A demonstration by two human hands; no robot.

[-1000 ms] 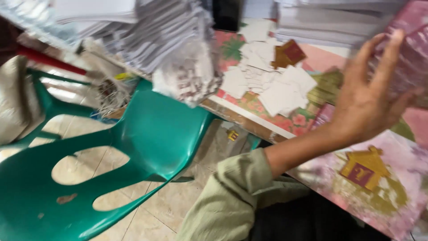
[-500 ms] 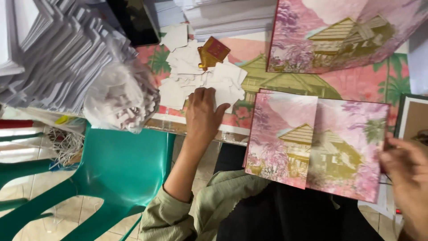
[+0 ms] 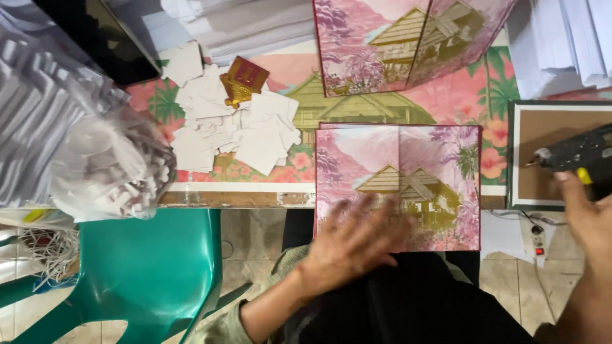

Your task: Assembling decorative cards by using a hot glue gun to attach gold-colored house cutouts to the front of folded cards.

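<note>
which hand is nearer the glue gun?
Right. The right hand touches the glue gun at its grip; the left hand rests on the pink card, well away.

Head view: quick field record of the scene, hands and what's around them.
left hand: flat on the pink folded card, blurred
right hand: on the dark glue gun
card: open, hut picture, overhangs the table edge
second card: further back, same print
white cutouts: loose pile, small red-gold piece on top
plastic bag: white pieces inside
chair: green, left of the lap
</note>
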